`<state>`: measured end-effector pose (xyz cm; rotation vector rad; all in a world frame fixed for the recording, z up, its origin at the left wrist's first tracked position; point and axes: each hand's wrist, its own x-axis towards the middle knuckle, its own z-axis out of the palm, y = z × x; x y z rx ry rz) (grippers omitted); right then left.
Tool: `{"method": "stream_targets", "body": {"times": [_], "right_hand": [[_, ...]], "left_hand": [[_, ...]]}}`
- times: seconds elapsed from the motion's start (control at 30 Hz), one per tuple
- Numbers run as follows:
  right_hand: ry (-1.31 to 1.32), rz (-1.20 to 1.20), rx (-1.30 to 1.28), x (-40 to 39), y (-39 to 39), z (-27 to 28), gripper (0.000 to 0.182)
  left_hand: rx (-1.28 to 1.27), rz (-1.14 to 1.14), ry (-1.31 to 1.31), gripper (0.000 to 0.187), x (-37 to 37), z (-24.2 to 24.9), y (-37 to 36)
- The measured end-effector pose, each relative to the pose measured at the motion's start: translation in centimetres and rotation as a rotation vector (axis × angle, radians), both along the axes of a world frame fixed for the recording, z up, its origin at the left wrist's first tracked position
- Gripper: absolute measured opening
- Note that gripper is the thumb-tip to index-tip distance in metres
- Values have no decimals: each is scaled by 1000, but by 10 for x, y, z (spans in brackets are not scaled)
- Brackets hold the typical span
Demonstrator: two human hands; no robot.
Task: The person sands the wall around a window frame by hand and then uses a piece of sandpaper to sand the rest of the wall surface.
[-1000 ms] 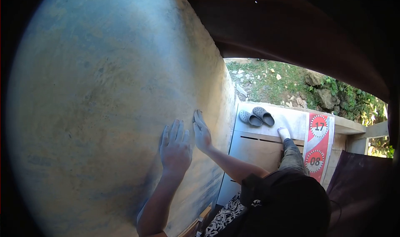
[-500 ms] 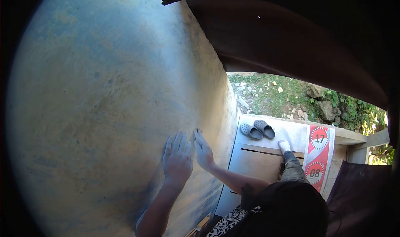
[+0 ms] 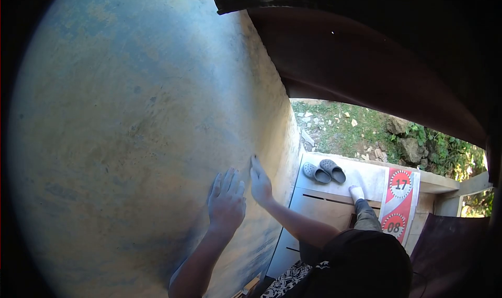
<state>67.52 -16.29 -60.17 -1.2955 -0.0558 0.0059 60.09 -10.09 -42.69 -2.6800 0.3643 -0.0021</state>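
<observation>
My left hand (image 3: 227,204) lies flat against the worn, yellowish-grey wall (image 3: 136,130), its fingers stretched out and a little apart. Just right of it, my right hand (image 3: 261,183) is also at the wall, seen from its side with the fingers extended. A small gap separates the two hands. Neither hand holds anything that shows. The palm of my right hand and its contact with the wall are partly hidden by the angle.
Two grey clogs (image 3: 324,171) stand on the pale floor. A socked foot (image 3: 356,193) is beside a red and white banner (image 3: 400,183) marked 17 and 08. Dark fabric (image 3: 366,57) hangs above; grass and rocks (image 3: 411,149) lie outside.
The whole view has shifted slightly, with the clogs and banner lower in the frame. My right hand sits a little higher against the wall relative to my left hand.
</observation>
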Motion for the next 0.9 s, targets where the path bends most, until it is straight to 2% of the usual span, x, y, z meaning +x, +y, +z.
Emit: {"method": "stream_targets", "body": {"times": [0.07,0.13,0.3,0.37,0.47,0.5,0.53,0.6,0.7,0.83,0.9], "right_hand": [[-19,48,7,-31,2,-5,48],[-155,67,-81,-35,2,-18,48],[-77,-128,-100,55,10,-39,50],[76,-158,-175,80,5,-36,51],[86,-140,-202,64,5,-12,52],[48,-106,-122,47,6,-7,52],[49,-97,-137,25,8,-7,52],[-125,-9,-93,-16,9,-11,51],[-176,32,-138,-41,10,-26,51],[-137,-129,-126,18,26,-52,50],[60,-274,-137,67,26,-66,50]], "left_hand": [[21,-14,-5,46,0,-1,3],[-16,-21,-6,47,0,0,2],[-30,-19,-7,46,-1,1,0],[-52,-12,-9,45,-1,-1,0],[-48,-10,-24,42,0,-3,0],[-54,-10,-21,41,0,-1,-1],[-58,-10,-18,40,0,-1,-1],[-40,-13,-36,41,0,-6,3],[-11,-24,-40,41,0,-9,2],[1,-14,0,42,0,0,0],[30,-13,11,42,0,1,-2]]}}
